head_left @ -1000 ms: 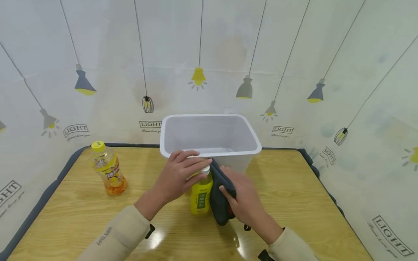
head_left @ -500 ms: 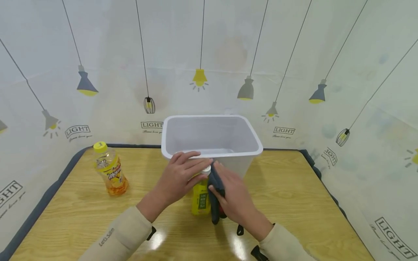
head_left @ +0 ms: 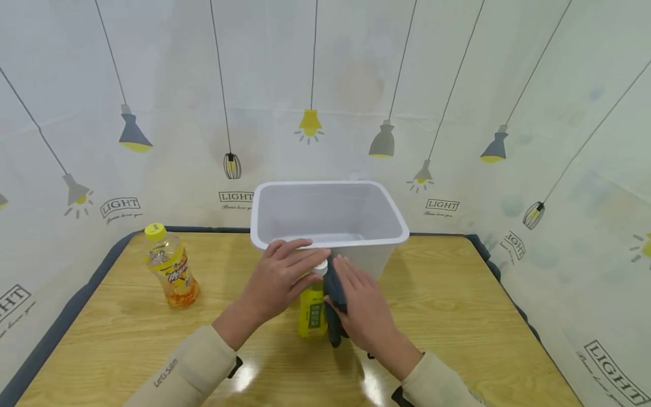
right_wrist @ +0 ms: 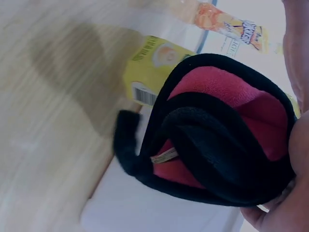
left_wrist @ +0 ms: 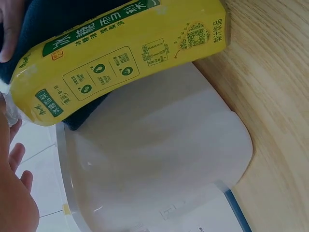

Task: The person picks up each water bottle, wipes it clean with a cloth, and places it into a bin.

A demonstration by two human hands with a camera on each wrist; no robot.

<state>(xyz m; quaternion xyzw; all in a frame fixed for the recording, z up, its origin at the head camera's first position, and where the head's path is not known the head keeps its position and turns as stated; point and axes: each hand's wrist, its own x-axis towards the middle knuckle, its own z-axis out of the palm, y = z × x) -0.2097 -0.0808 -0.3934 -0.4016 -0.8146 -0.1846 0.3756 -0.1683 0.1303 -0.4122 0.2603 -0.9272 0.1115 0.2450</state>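
Observation:
A yellow-labelled drink bottle with a white cap stands upright before the white bin. My left hand has the cap between its thumb and fingers, its fingertips reaching to the cloth beside it. Against the bottle's right side is a dark blue oven mitt, held by my right hand with the thumb on the near side. In the right wrist view the mitt's opening shows a red lining, black trim and a hanging loop. The mitt's far side is hidden.
The white plastic bin stands behind the hands, near the table's back edge. At the left of the wooden table is a clear bottle with orange liquid and a yellow cap. A patterned cloth surrounds the table.
My right hand has brought the mitt leftward against the yellow-labelled bottle, and its fingers now lie flatter over it. The left hand stays at the cap.

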